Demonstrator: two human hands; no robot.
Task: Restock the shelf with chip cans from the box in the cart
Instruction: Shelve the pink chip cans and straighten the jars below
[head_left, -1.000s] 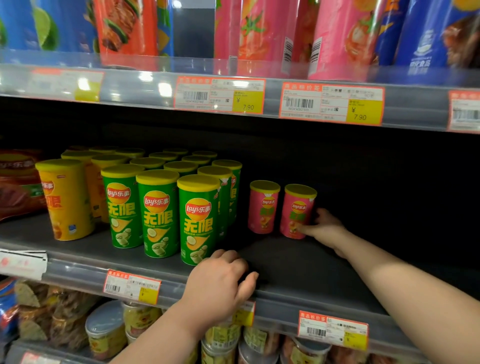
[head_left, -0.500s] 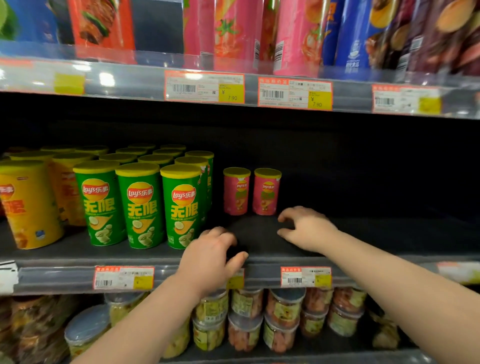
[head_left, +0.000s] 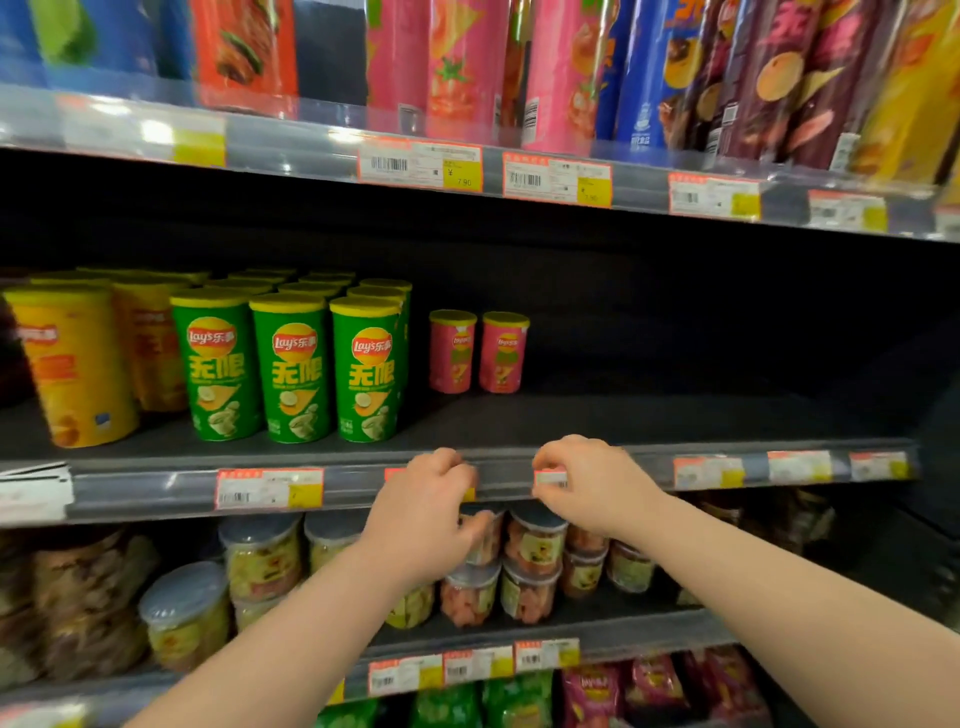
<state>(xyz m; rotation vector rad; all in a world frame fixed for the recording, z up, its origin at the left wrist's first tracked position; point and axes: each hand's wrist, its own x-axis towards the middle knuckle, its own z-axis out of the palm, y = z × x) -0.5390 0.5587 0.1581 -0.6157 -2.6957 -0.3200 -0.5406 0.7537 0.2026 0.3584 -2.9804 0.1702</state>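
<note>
Head view, right hand (head_left: 587, 488): a second ago it was far back on the shelf, touching the right pink can; now it is back at the near edge over the price rail (head_left: 156, 491), fingers loosely bent and holding nothing, with a price label showing in the gap by its thumb
Left hand (head_left: 431, 501): it rested on the near edge by the green cans; now it is a little further right on the same rail, just left of the right hand, fingers loosely curled and empty
Pink cans (head_left: 452, 351): two, upright and side by side, far back on the shelf, in the same spot as half a second ago; both hands are well apart from them
Meaning for the task: this placing looks finished, so another can from the box is probably the next step
Box and cart: not in view
Shelf (head_left: 675, 415): bare dark board right of the pink cans and in front of them
Green cans (head_left: 296, 369): a full block just left of the pink cans, with the front row near the edge
Yellow cans (head_left: 72, 364): further left
Tall cans (head_left: 447, 62): on the shelf above
Clear tubs (head_left: 530, 545): stacked on the shelf below, behind the hands
In the way: nothing stands between the near edge and the gap, though I judge the green front row could be knocked by a careless reach; the picture is blurred
</note>
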